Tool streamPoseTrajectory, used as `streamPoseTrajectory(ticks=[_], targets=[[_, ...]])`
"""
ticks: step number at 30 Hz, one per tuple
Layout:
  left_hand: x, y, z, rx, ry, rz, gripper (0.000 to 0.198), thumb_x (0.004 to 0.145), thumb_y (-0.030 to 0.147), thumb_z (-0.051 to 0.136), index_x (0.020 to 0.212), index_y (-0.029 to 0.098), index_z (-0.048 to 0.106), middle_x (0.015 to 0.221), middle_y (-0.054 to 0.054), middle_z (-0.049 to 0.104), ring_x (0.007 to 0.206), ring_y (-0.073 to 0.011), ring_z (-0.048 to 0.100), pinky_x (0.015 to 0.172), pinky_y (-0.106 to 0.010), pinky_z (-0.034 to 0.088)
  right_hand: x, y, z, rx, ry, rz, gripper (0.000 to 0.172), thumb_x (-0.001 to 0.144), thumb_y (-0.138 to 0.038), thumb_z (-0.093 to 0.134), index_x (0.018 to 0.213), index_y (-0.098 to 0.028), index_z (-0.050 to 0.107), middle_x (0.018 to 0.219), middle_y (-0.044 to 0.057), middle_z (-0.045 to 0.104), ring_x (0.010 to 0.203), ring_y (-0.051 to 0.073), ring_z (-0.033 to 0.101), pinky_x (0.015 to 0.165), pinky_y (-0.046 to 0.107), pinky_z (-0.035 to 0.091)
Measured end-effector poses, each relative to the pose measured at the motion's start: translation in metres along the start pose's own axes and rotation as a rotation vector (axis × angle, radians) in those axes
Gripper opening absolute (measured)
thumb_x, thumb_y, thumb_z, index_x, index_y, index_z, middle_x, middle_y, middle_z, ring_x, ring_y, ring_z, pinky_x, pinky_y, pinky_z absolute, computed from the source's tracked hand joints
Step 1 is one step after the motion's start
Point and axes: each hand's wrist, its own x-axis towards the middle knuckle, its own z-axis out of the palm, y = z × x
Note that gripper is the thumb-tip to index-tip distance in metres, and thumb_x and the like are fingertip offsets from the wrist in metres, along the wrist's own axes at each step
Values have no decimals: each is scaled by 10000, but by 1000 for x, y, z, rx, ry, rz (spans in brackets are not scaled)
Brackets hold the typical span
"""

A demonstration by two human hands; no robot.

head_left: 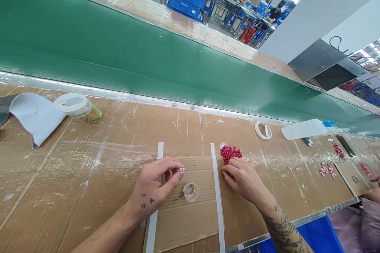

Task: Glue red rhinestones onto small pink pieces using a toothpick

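My left hand point(157, 182) pinches a small pale pink piece point(181, 169) between thumb and fingertips, above a taped-down cardboard sheet point(190, 221). A small clear round cup point(190, 192) sits on that sheet, just right of my left thumb, with a thin stick leaning in it. At the near edge of a pile of small shiny red beads point(230, 153), my right hand point(245, 178) has its fingers drawn together and pointing down. Its fingertips touch the pile or the table beside it; what they hold, if anything, is hidden.
Behind the bench runs a green conveyor belt point(133, 47). A toothpick tub point(78, 106) and white cloth point(37, 114) lie left. Rightward are a tape roll point(263, 130), a white squeeze bottle point(304, 129) and pink pieces point(327, 170). A co-worker's sleeve point(369, 221) shows at far right.
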Motion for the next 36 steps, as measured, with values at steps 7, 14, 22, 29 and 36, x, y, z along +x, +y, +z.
streamPoseTrajectory(ticks=[7,14,22,29,36], targets=[[0,0,0,16,-15,10,123,886,133,611,816,186,697,712,8,716,556,-92,591,538,-181,490,-3,3,1,-3,-8,-17,275,975,-111,533,753,-183,678,700,24,599,698,171,533,662,304,394],[0,-1,1,16,-27,1,130,890,145,607,801,185,693,696,11,701,556,-94,585,539,-182,484,11,3,-1,47,-107,44,196,795,-34,562,675,-188,573,696,8,563,677,157,486,648,296,351],[1,1,0,0,-18,17,125,883,121,614,812,196,685,695,37,685,560,-72,573,555,-152,473,17,7,-11,179,-189,56,219,714,2,564,636,-190,493,667,-25,528,653,130,472,629,257,352],[-4,0,4,-62,-23,1,127,878,103,620,816,193,686,704,28,684,579,-75,566,569,-154,469,6,-2,-9,456,68,49,170,804,-73,543,692,-200,534,680,-16,536,660,138,514,595,248,384],[-12,3,9,-359,-168,-19,107,849,92,668,860,176,735,744,-16,719,634,-91,596,615,-166,498,28,-45,0,1185,402,-108,107,880,-198,666,778,-205,636,681,-5,634,615,129,586,578,249,474]])
